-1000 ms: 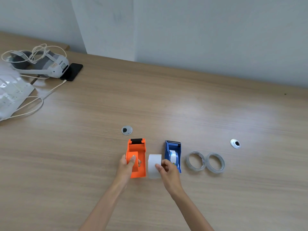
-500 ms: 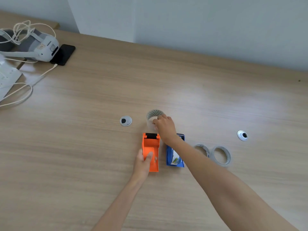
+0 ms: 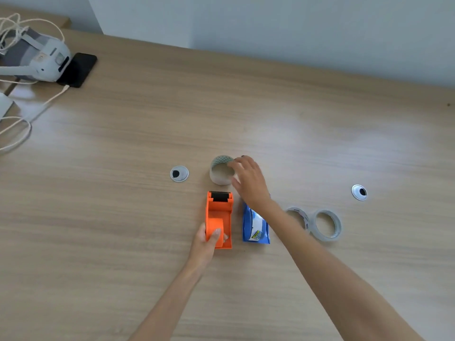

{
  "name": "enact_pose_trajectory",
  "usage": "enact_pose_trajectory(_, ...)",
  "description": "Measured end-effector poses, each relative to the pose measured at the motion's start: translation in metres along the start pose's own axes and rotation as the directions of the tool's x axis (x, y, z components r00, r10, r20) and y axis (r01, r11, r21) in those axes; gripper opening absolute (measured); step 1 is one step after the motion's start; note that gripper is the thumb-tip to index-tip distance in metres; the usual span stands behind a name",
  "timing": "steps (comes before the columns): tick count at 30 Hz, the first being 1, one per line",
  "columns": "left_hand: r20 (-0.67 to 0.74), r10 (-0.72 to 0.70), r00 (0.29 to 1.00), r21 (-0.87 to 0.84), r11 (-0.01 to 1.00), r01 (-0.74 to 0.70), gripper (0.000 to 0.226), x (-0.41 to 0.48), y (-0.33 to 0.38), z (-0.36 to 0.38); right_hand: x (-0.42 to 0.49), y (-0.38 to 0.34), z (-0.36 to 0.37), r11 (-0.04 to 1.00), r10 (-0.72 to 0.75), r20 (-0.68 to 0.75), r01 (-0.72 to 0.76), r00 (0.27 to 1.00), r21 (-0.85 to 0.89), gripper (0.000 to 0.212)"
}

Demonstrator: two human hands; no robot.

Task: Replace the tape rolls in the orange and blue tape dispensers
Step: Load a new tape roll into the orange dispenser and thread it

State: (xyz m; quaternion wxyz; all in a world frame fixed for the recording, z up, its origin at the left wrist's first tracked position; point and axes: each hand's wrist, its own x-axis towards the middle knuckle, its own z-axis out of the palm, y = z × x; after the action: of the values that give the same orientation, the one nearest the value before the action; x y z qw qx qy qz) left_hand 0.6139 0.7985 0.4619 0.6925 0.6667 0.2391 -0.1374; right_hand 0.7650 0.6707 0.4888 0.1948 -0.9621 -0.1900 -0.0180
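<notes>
Right fingers (image 3: 232,164): loosened and spread, no longer wrapped round anything; the tips lie at the rim of the old roll (image 3: 219,172), and I cannot tell whether they touch it.
Right hand (image 3: 250,183): half a second ago it gripped that roll from above; now it sits just beside it and holds nothing.
Left thumb (image 3: 217,232): pressed on top of the orange hub (image 3: 214,225).
Left hand (image 3: 205,244): curled round the near end of the orange dispenser (image 3: 219,207), pinning it to the table (image 3: 123,217); same hold as a second ago.
Old roll: stands on end on the table, just beyond the cutter end of the orange dispenser. A second ago it was between the two dispensers, in the right hand.
Orange dispenser: no tape shows on the hub; judged ready for loading.
Blue dispenser (image 3: 256,226): just right of the orange one, partly under the right forearm, a roll in it.
Fresh rolls: two clear ones, (image 3: 299,214) and (image 3: 328,225), touching or overlapping, to the right of the blue dispenser.
Meaning: removal for orange looks finished. Likely next, the right hand goes for a clear roll. The blue swap is not yet started.
</notes>
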Motion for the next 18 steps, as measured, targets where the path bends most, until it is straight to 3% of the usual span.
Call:
enact_pose_trajectory(2, 0.028, -0.014, 1.000, 0.004, 1.000, 0.014, 0.009, 0.000, 0.000, -0.001, -0.036, 0.014, -0.027, 0.971, 0.207, -0.270, -0.163, 0.940, 0.177, 0.022)
enact_pose_trajectory(4, 0.071, -0.029, 0.997, 0.025, 0.999, 0.027, 0.014, 0.000, 0.002, 0.000, -0.087, 0.035, -0.043, 0.898, 0.424, -0.358, -0.337, 0.832, 0.282, 0.018)
enact_pose_trajectory(5, 0.092, -0.038, 0.995, 0.037, 0.999, 0.034, 0.017, -0.001, 0.003, 0.000, -0.114, 0.046, -0.044, 0.867, 0.489, -0.325, -0.409, 0.810, 0.285, 0.018)
enact_pose_trajectory(7, 0.124, -0.050, 0.991, 0.048, 0.998, 0.045, 0.017, -0.003, 0.009, 0.000, -0.162, 0.067, -0.033, 0.852, 0.514, -0.146, -0.482, 0.845, 0.205, 0.020)
enact_pose_trajectory(10, 0.123, -0.044, 0.991, 0.062, 0.997, 0.036, 0.015, -0.005, 0.013, -0.001, -0.203, 0.083, -0.011, 0.915, 0.402, 0.079, -0.402, 0.912, -0.018, 0.040)
enact_pose_trajectory(13, 0.119, -0.038, 0.992, 0.075, 0.997, 0.029, 0.018, -0.008, 0.011, -0.002, -0.205, 0.088, -0.002, 0.924, 0.343, 0.077, -0.321, 0.936, -0.209, 0.055)
enact_pose_trajectory(18, 0.128, -0.043, 0.991, 0.066, 0.997, 0.035, 0.021, -0.015, 0.007, -0.008, -0.185, 0.091, 0.002, 0.883, 0.418, 0.085, -0.383, 0.904, -0.272, 0.038)
